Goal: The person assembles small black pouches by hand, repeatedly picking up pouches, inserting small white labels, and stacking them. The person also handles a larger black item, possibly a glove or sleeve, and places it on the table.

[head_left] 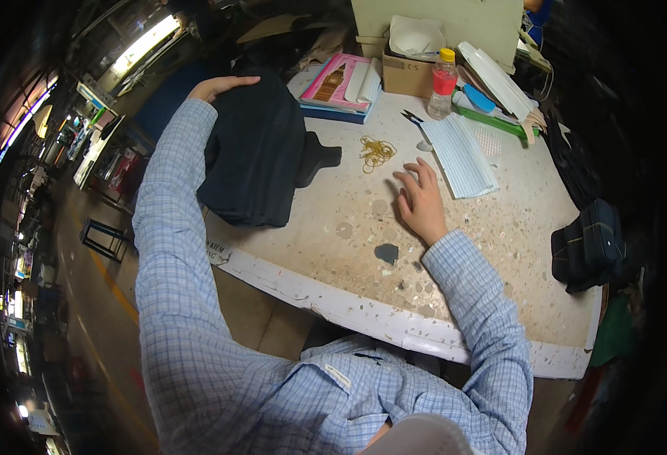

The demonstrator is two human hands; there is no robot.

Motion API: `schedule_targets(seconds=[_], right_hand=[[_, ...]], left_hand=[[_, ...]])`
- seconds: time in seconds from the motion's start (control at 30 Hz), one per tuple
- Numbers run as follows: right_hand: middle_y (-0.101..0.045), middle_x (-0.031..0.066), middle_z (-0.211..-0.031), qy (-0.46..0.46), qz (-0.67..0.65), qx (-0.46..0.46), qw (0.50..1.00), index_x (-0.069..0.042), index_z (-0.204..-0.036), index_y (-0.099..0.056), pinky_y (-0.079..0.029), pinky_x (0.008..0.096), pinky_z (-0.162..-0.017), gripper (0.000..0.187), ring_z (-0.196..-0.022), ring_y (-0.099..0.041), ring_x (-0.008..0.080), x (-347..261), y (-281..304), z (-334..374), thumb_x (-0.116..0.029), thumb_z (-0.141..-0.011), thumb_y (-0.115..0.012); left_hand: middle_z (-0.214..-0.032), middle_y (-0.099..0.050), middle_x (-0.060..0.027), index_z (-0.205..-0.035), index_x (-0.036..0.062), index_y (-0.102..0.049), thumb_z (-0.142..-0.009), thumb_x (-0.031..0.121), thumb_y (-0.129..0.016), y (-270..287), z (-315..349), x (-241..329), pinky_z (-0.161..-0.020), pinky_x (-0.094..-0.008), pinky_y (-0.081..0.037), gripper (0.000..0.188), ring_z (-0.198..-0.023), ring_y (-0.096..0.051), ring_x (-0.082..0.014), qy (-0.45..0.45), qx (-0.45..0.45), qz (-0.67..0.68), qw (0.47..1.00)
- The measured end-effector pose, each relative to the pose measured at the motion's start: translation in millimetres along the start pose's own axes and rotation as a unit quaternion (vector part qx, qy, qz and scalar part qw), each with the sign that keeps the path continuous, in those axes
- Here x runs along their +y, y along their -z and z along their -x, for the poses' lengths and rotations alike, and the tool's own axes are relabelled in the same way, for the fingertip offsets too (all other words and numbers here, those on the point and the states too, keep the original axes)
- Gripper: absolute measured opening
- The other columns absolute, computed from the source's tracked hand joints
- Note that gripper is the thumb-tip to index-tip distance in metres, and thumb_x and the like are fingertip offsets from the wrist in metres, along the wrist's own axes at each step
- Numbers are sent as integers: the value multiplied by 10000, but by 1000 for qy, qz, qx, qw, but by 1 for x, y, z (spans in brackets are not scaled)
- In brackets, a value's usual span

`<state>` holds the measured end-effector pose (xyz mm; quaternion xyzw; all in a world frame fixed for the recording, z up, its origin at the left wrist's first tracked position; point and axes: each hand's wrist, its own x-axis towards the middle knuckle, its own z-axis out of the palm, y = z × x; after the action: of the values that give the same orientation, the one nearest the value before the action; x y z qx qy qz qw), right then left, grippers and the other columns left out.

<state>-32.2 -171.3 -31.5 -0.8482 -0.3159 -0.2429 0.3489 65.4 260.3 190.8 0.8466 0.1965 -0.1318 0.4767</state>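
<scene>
A tangle of yellow rubber bands (377, 153) lies on a worn table (311, 250). Left of the bands is a dark cloth stack (254, 152); the left hand (223, 86) touches its far edge, fingers extended, grip unclear. Just right of and nearer than the bands, the right hand (421, 199) has loosely parted, bent fingers, visibly holding nothing.

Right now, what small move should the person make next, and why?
Perhaps the right hand should reach a little left for one of the yellow bands. It looks empty and is close to them, while the left hand is on the far end of the dark stack. Similar thin yellow lines cross the bundle at far right.
</scene>
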Motion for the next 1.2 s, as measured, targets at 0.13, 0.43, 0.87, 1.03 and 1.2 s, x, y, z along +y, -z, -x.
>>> schedule_targets(seconds=[0.13, 0.43, 0.87, 1.03, 1.2], right_hand=[[-513, 192, -1253, -2, 6, -1, 1000, -59, -1114, -608, -381, 490, -1064, 337, -1318, -381, 410, 4, -2, 0, -22, -779, -601], [-523, 199, -1243, 3, 16, 8, 1000, -38, -1090, -619, -393, 474, -1056, 316, -1294, -410, 406, 7, -5, 0, -21, -775, -611], [-621, 154, -1180, -29, -190, -71, 979, -88, -1167, -664, -428, 389, -1007, 306, -1202, -528, 314, -25, 35, -9, -197, -882, -636], [-609, 109, -1266, 37, -616, -186, 764, -128, -1468, -401, -416, 322, -1039, 710, -1261, -506, 239, -117, 114, -19, -386, -878, -700], [-470, 137, -1399, -55, -499, -116, 857, -50, -1488, -344, -396, 317, -1055, 870, -1278, -473, 207, -148, 139, 9, -216, -755, -781]], left_hand=[[-1131, -675, -129, -1207, 29, -633, -741, 378, -825, 0, 7, 0, -892, -346, -527, 613, -979, -665, -237, -29, 19, 15, 999], [-1036, -698, -98, -1184, -5, -631, -737, 302, -844, 2, 102, 7, -824, -274, -536, 583, -896, -673, -165, -313, 127, -106, 935], [-1024, -688, -89, -1151, -43, -610, -729, 112, -760, -81, 377, -9, -846, -274, -518, 474, -908, -658, -157, -501, 212, -168, 822], [-1043, -688, -91, -1201, -47, -595, -677, 88, -817, -137, 360, -5, -879, -286, -505, 585, -969, -650, -152, -490, 5, -36, 871], [-956, -696, -69, -1058, -19, -656, -697, 172, -864, -216, 261, -8, -817, -257, -500, 459, -918, -629, -111, -459, -109, -94, 877]])
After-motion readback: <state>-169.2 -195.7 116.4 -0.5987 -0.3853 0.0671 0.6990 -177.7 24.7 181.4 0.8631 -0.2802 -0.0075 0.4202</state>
